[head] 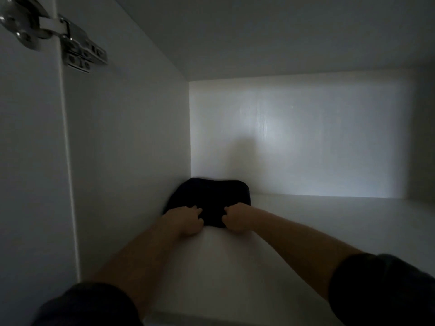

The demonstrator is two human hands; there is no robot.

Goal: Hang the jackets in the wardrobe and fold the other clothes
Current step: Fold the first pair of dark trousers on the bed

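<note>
Head view: where is our dark folded cloth (209, 196) now?
It lies on the white shelf (306, 231), deep in the wardrobe (259, 38), right by the left wall (129, 149) and the back wall (306, 137).
What are our hands doing?
Our left hand (186, 220) and right hand (235, 218) both have fingers curled tight on its near edge, side by side.
How do we do this bit well?
We think we should push it flat and slow, both hands the same, so the folds stay neat. Then we let go gently and do not drag the edge back out.
</note>
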